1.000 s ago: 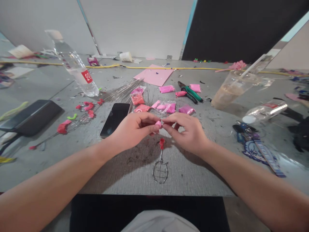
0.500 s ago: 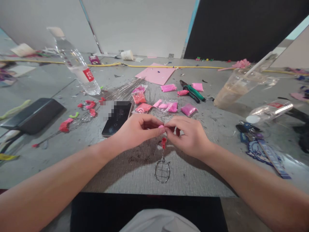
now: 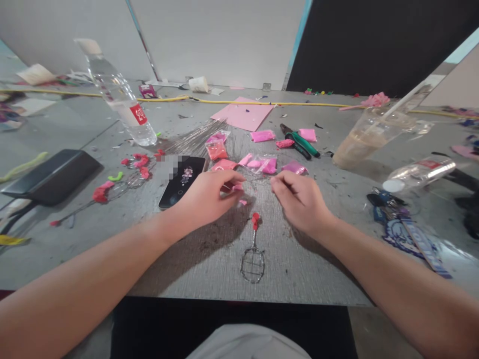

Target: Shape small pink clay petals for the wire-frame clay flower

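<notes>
My left hand (image 3: 207, 195) hovers low over the grey table (image 3: 209, 269), its fingers pinched on a small pink clay piece (image 3: 235, 187). My right hand (image 3: 299, 198) is a short way to its right, fingers curled and pinched on the end of a thin wire (image 3: 258, 180) that runs between both hands. A loose pink crumb (image 3: 243, 203) lies under the left fingertips. Nearer to me lies a small wire loop frame (image 3: 252, 264) with a red clay tip (image 3: 255, 219).
A lit phone (image 3: 182, 180) lies left of my left hand. Beyond the hands are bags of pink clay (image 3: 262, 164), green pliers (image 3: 301, 143) and pink paper (image 3: 243, 114). A water bottle (image 3: 123, 107), a black case (image 3: 50, 177), a drink cup (image 3: 359, 142) and keys (image 3: 394, 219) flank them.
My hands were joined at a pink piece above the red tip; they have drawn apart and moved away from me towards the bags. The phone screen has lit up.
</notes>
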`<control>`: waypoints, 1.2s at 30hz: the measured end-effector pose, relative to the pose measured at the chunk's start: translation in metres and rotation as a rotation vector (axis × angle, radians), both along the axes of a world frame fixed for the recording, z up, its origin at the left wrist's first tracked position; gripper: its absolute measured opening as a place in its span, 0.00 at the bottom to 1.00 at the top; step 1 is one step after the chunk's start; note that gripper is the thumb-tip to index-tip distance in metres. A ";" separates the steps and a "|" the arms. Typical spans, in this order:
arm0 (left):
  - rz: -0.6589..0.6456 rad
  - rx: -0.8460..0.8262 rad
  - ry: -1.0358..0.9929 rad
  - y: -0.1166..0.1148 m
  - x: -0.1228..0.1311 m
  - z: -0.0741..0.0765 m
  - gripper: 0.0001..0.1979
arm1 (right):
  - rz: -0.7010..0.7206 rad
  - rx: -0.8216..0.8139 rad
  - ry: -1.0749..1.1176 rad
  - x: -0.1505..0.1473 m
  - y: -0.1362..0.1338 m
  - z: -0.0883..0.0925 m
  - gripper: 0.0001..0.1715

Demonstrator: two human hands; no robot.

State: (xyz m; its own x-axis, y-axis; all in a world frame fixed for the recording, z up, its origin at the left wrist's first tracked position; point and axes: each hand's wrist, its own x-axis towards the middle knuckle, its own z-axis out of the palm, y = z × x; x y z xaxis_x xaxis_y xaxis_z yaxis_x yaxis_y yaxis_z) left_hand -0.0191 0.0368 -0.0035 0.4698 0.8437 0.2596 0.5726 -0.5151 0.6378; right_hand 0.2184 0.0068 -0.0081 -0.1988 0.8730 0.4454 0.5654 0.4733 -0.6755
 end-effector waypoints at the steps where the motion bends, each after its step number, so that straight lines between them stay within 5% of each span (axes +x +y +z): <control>1: 0.029 0.064 0.080 0.004 -0.003 -0.002 0.11 | 0.003 -0.007 -0.014 -0.001 0.002 -0.002 0.17; 7: 0.011 0.252 0.358 0.022 -0.009 -0.008 0.11 | 0.022 -0.065 0.007 -0.005 0.004 -0.008 0.06; 11: -0.052 0.286 0.436 0.024 -0.011 -0.011 0.11 | 0.059 -0.069 -0.037 -0.006 0.002 -0.007 0.07; 18: 0.004 0.373 0.195 0.011 -0.007 -0.003 0.16 | 0.141 0.141 -0.087 -0.005 0.004 -0.007 0.07; 20: 0.031 0.264 0.053 0.000 -0.001 0.006 0.13 | 0.205 0.224 -0.048 -0.007 0.000 -0.006 0.05; 23: -0.058 -0.117 -0.109 -0.018 0.007 0.017 0.10 | 0.294 0.311 0.025 -0.011 -0.009 -0.001 0.05; 28: -0.190 -0.524 -0.307 -0.031 0.012 0.022 0.08 | 0.356 0.391 0.041 -0.014 -0.020 0.005 0.09; 36: -0.213 -0.725 -0.512 -0.033 0.011 0.020 0.09 | 0.363 0.405 0.073 -0.014 -0.023 0.010 0.11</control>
State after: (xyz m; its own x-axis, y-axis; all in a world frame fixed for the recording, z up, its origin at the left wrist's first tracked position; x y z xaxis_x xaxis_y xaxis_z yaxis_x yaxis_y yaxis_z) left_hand -0.0083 0.0035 0.0160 0.6076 0.7901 -0.0809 0.0687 0.0491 0.9964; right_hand 0.2047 -0.0164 0.0018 -0.4108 0.5097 0.7559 0.2757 0.8598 -0.4299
